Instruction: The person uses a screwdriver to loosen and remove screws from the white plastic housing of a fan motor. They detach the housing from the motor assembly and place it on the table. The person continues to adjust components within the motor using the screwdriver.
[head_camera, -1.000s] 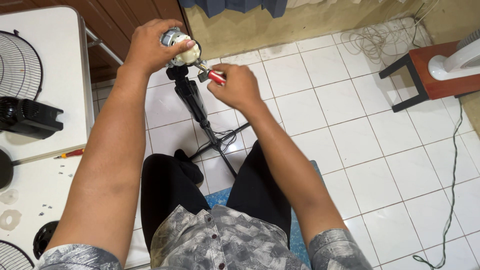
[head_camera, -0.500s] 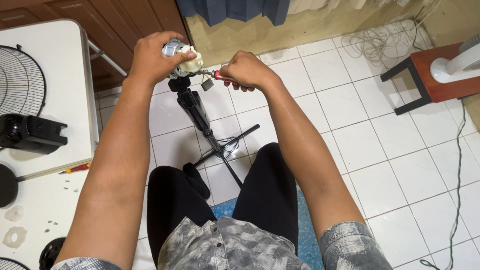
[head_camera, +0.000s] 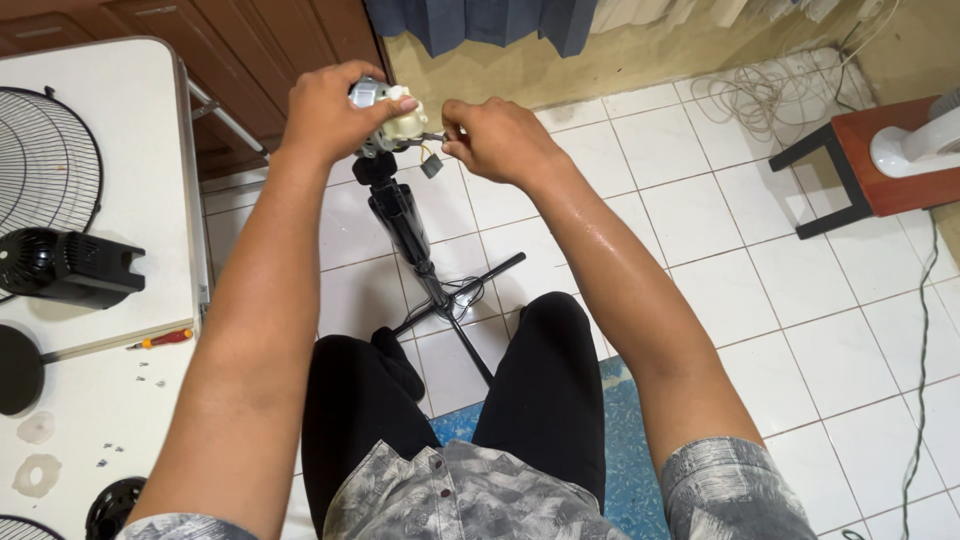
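Black fan stand (head_camera: 412, 232) upright, floorward.

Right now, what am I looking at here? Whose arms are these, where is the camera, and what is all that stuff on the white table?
The camera sits on a person's head and looks down, so the two bare arms are that person's own. The left hand grips a small fan motor on top of a black fan stand that rests on the tiled floor. The right hand pinches something small beside the motor; what it is cannot be told. On the white table at the left lie a wire fan guard, a black motor housing, a red-handled screwdriver and a few tiny screws.
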